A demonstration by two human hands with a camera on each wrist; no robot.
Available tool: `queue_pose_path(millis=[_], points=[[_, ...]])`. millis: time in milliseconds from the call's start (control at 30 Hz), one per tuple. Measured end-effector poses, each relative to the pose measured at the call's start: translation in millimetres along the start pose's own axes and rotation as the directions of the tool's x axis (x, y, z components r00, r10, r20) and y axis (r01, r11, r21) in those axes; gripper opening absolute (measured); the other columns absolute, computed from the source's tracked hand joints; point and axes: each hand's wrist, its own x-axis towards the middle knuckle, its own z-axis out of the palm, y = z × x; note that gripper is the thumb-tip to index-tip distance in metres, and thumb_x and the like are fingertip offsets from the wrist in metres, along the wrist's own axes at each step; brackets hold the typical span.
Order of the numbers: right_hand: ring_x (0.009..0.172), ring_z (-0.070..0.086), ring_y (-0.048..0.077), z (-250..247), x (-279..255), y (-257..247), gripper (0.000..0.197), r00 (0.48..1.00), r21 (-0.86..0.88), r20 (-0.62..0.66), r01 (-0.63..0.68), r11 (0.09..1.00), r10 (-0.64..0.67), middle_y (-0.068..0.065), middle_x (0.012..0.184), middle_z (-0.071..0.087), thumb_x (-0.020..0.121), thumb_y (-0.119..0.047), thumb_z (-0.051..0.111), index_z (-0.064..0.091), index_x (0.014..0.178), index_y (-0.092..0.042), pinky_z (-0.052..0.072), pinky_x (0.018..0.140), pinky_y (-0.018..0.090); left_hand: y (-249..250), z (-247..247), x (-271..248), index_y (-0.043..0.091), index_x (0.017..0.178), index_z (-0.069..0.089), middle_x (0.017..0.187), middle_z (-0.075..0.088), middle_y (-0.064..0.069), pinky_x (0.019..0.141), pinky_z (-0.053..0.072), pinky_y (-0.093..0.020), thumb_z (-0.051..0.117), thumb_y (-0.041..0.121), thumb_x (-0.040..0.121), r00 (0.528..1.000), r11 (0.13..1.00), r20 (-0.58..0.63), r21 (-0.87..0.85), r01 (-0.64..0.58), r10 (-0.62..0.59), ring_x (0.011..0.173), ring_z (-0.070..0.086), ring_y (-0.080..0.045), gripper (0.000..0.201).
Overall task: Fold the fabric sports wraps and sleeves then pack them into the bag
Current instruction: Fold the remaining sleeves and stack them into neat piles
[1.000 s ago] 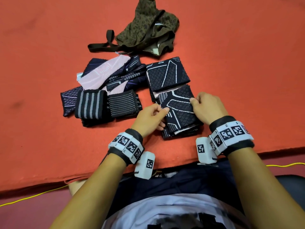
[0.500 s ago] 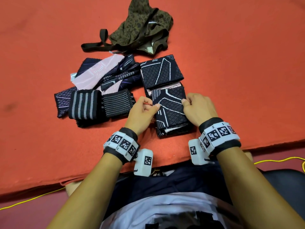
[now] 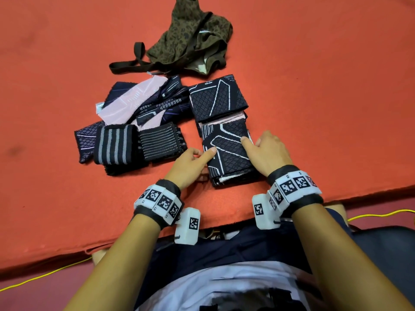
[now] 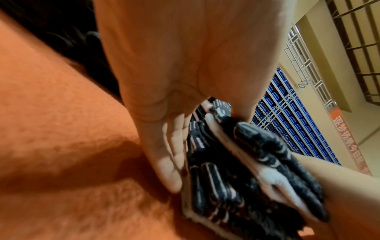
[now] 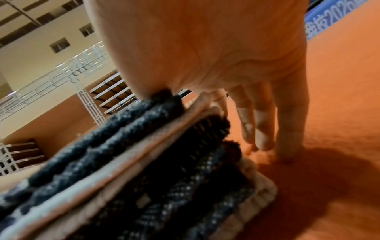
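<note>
A folded dark sleeve [image 3: 226, 151] with white line pattern and pink lining lies on the orange mat [image 3: 314, 108] near its front edge. My left hand [image 3: 195, 160] pinches its left edge, thumb on top and fingers [image 4: 170, 155] flat along the side of the layers [image 4: 246, 170]. My right hand [image 3: 267, 153] rests its thumb on the sleeve's top right edge. Its straight fingers [image 5: 259, 129] reach down to the mat beside the layers [image 5: 164, 162]. The olive patterned bag [image 3: 190, 41] lies crumpled at the back, its strap [image 3: 130, 63] trailing left.
A second folded sleeve [image 3: 215, 97] touches the far end of the held one. To the left lie loose dark and pink sleeves [image 3: 143, 102] and two striped wraps [image 3: 114, 147] [image 3: 160, 142]. The mat's front edge [image 3: 224, 218] is at my wrists. A yellow cable [image 3: 379, 215] runs below.
Both hands have uncurled from fists at the sleeve's sides. Their thumbs now lie on top, and the sleeve sits straighter against the folded one behind it.
</note>
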Motion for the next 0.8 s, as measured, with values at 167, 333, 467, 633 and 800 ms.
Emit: queue_pose_path(millis=[167, 333, 467, 633, 800], points=[[0.091, 0.062, 0.035, 1, -2, 4, 0.089, 0.987, -0.064, 0.137, -0.079, 0.995, 0.087, 0.013, 0.098, 0.067, 0.072, -0.091, 0.03, 0.061, 0.098, -0.012, 0.051, 0.086, 0.043, -3, 3, 0, 0.019, 0.119, 0.058, 0.103, 0.075, 0.002, 0.08, 0.062, -0.042, 0.065, 0.067, 0.08, 0.997, 0.997, 0.07, 0.066, -0.029, 0.024, 0.086, 0.074, -0.016, 0.062], [0.086, 0.061, 0.032, 5, -2, 3, 0.072, 0.982, 0.011, 0.183, -0.057, 0.998, 0.054, 0.01, 0.093, 0.065, 0.085, -0.079, 0.043, 0.068, 0.096, -0.013, 0.048, 0.076, 0.037, -3, 5, 8, 0.022, 0.125, 0.054, 0.114, 0.072, 0.005, 0.093, 0.056, -0.043, 0.065, 0.078, 0.062, 0.997, 0.995, 0.068, 0.095, -0.027, 0.021, 0.097, 0.073, -0.015, 0.085], [0.084, 0.063, 0.03, 8, 2, 6, 0.063, 0.987, 0.115, 0.153, -0.061, 0.992, 0.043, 0.007, 0.091, 0.067, 0.086, -0.074, 0.05, 0.066, 0.091, -0.013, 0.049, 0.074, 0.036, -1, 8, 14, 0.022, 0.123, 0.057, 0.113, 0.072, 0.005, 0.095, 0.056, -0.041, 0.066, 0.073, 0.062, 0.999, 0.997, 0.033, 0.067, -0.045, 0.042, 0.098, 0.072, -0.014, 0.08], [0.081, 0.064, 0.028, 14, 12, 6, 0.058, 0.99, 0.174, 0.135, -0.075, 0.982, 0.052, 0.003, 0.088, 0.067, 0.081, -0.075, 0.053, 0.063, 0.086, -0.017, 0.052, 0.075, 0.037, -4, 6, 31, 0.03, 0.127, 0.044, 0.121, 0.07, 0.004, 0.098, 0.053, -0.048, 0.08, 0.063, 0.064, 0.996, 0.996, 0.006, -0.031, -0.087, 0.087, 0.106, 0.071, -0.02, 0.08], [0.079, 0.066, 0.026, 22, 21, 6, 0.061, 0.995, 0.224, 0.096, -0.046, 0.973, 0.025, 0.002, 0.086, 0.07, 0.078, -0.076, 0.054, 0.067, 0.089, -0.017, 0.056, 0.077, 0.04, -1, 4, 38, 0.024, 0.13, 0.048, 0.121, 0.071, -0.001, 0.1, 0.052, -0.048, 0.079, 0.046, 0.072, 0.989, 0.985, 0.068, -0.115, -0.125, 0.133, 0.107, 0.07, -0.024, 0.069]])
